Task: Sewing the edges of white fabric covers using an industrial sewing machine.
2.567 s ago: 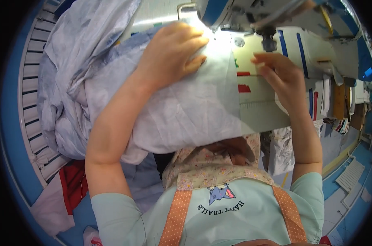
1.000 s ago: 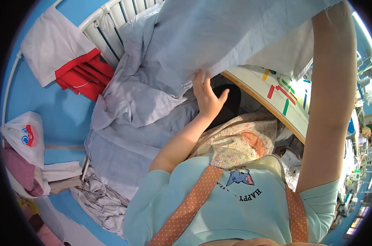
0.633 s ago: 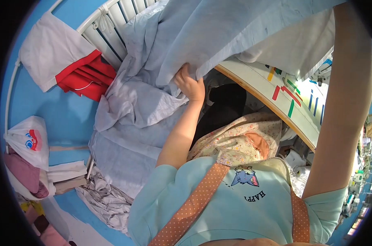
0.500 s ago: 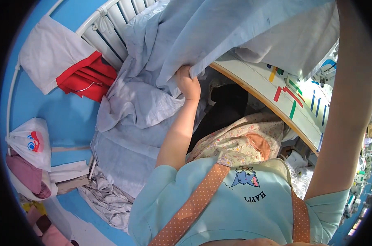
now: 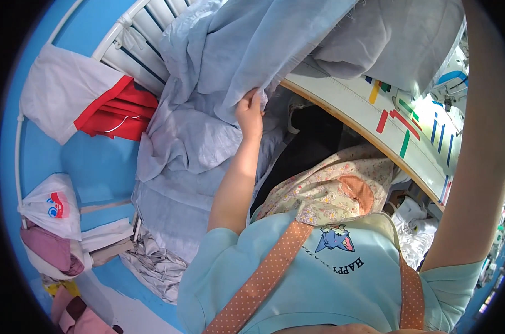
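My left hand [image 5: 249, 114] is closed on the edge of a large pale grey-blue cloth [image 5: 230, 50], pinching it between thumb and fingers just left of the table's wooden rim. From there the cloth rises and spreads up across the far end of the white table [image 5: 363, 114], its frayed edge running up to the right. More of it hangs in loose folds below and left of this hand. My right arm [image 5: 472, 156] stretches up along the right side; its hand lies beyond the upper edge of the picture, so its grip is hidden.
Coloured tape strips [image 5: 404, 123] mark the table, and part of a white machine [image 5: 452, 83] stands at its far right. On the left, a white rail [image 5: 121, 61], a red and white cloth [image 5: 116, 111], a plastic bag [image 5: 55, 206] and crumpled grey fabric [image 5: 155, 267] border the blue floor.
Over the table, the cloth's upper edge has shifted left and its folds lie differently. My left hand keeps its hold, slightly lower on the hanging cloth. The whole view has turned a little.
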A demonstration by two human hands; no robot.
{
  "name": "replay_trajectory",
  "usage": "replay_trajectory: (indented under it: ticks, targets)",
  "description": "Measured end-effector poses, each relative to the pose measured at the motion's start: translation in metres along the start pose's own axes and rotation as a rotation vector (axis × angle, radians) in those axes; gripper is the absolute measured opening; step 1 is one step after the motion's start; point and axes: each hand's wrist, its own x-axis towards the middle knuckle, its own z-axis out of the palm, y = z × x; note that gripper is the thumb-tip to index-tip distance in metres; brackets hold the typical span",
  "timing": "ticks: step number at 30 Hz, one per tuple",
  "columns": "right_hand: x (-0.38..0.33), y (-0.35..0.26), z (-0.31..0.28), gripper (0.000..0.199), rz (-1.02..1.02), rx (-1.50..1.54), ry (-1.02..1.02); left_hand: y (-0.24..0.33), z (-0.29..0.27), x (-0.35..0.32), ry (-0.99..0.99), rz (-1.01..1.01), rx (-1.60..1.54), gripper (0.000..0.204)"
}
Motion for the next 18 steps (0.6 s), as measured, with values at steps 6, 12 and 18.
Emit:
replay_trajectory:
  ticks: [6,12,18]
  targets:
    - [-0.017,0.035,-0.007,0.04,0.028,-0.037,0.0,-0.014,-0.015,0.001,-0.097,0.293,-0.251,0.007]
    - [-0.022,0.045,-0.005,0.042,0.036,-0.053,0.006,-0.016,-0.014,-0.005,-0.122,0.821,0.683,0.032]
    - [-0.014,0.037,0.008,0.044,0.016,-0.053,0.01,-0.035,0.022,-0.002,0.172,0.707,0.685,0.038]
